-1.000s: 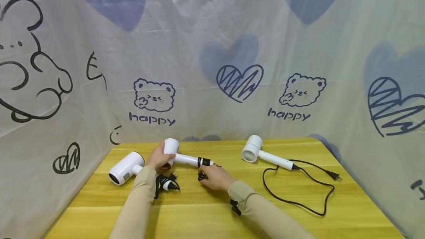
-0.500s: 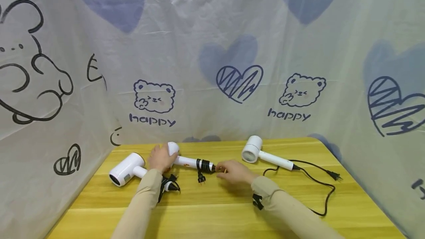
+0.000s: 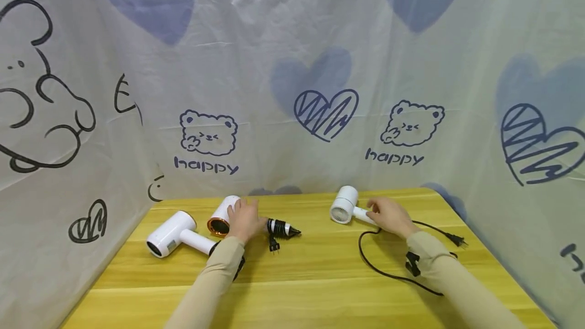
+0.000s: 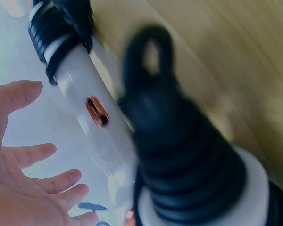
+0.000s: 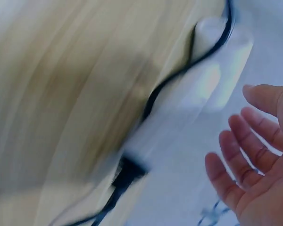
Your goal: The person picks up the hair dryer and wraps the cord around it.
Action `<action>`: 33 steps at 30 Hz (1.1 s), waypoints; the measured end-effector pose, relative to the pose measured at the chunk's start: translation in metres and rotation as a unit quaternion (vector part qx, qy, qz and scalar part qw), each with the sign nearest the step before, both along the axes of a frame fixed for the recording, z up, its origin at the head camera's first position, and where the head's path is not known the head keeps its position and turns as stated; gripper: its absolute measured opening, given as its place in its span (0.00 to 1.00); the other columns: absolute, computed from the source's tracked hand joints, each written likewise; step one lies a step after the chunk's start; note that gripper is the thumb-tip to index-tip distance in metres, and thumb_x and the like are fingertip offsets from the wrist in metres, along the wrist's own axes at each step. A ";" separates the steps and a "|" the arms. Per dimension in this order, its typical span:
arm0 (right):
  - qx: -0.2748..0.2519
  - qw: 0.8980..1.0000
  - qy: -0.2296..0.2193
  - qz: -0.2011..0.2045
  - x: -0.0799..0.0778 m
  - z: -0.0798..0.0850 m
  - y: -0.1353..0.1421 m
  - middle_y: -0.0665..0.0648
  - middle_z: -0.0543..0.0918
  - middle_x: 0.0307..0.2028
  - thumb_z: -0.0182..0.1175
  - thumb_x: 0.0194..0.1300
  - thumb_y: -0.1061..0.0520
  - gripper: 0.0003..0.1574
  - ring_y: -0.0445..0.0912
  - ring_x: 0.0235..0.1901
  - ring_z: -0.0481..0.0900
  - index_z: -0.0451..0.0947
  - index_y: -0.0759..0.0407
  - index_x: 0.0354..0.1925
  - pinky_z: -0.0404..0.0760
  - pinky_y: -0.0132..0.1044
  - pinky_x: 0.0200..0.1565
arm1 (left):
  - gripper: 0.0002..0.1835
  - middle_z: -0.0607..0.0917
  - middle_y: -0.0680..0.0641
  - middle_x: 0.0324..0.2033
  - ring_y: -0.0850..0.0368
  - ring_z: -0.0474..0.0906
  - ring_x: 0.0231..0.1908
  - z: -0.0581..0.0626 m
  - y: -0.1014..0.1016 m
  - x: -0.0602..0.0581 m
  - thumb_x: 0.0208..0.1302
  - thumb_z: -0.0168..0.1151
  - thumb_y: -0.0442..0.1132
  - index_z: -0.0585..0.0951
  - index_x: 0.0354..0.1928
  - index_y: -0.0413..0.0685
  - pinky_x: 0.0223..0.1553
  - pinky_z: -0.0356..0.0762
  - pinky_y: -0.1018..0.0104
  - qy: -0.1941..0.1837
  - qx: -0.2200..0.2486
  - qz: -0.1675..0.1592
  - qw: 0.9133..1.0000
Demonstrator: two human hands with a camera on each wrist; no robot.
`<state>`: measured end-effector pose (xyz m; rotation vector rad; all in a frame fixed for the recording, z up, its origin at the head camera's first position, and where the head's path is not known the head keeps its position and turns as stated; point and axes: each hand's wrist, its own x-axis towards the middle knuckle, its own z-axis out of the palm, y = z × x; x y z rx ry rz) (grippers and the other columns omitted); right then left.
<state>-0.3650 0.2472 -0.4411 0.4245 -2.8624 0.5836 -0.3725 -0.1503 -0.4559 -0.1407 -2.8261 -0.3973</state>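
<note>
My left hand [image 3: 247,220] is over the neck and handle of the middle hair dryer [image 3: 226,212], which is white with an orange-rimmed mouth. In the left wrist view its spread fingers lie beside the white handle [image 4: 87,89], and black cord is wound round the handle's far end. My right hand [image 3: 390,215] hovers at the handle of the right-hand white hair dryer [image 3: 345,204], hiding part of it. Its fingers look loose and bent, beside the dryer in the right wrist view, gripping nothing. A third white hair dryer [image 3: 171,232] lies at the left, its handle end behind my left sleeve.
From the right dryer a loose black cord [image 3: 388,276] loops across the yellow wooden table [image 3: 301,293], ending in a plug [image 3: 457,240]. The middle dryer's plug [image 3: 274,245] hangs off its wound cord. Printed white cloth [image 3: 283,156] walls the back and sides.
My right hand has left the middle dryer's cord end and moved right to the right dryer. My left hand has slid from the middle dryer's head toward its handle; that head has turned.
</note>
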 end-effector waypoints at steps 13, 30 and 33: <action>0.035 0.993 -0.112 -0.017 0.017 -0.011 0.073 0.78 0.73 0.56 0.74 0.53 0.47 0.50 0.71 0.55 0.71 0.66 0.77 0.62 0.75 0.61 0.53 | 0.25 0.84 0.39 0.48 0.40 0.80 0.48 -0.004 0.062 0.001 0.62 0.66 0.49 0.78 0.59 0.47 0.56 0.73 0.41 0.023 -0.014 -0.074 0.997; 0.029 0.990 -0.136 -0.011 0.007 -0.031 0.083 0.74 0.77 0.57 0.66 0.62 0.60 0.31 0.67 0.55 0.75 0.73 0.73 0.60 0.78 0.58 0.53 | 0.39 0.69 0.34 0.66 0.37 0.73 0.61 -0.023 0.171 0.000 0.56 0.71 0.43 0.67 0.70 0.58 0.55 0.79 0.46 -0.026 0.061 -0.190 0.980; 0.015 0.992 -0.123 0.000 0.007 -0.035 0.082 0.70 0.82 0.51 0.67 0.61 0.61 0.24 0.62 0.48 0.80 0.79 0.69 0.54 0.80 0.55 0.48 | 0.42 0.65 0.33 0.69 0.34 0.69 0.63 -0.028 0.177 0.000 0.54 0.72 0.41 0.65 0.71 0.58 0.59 0.75 0.42 -0.054 0.101 -0.189 0.975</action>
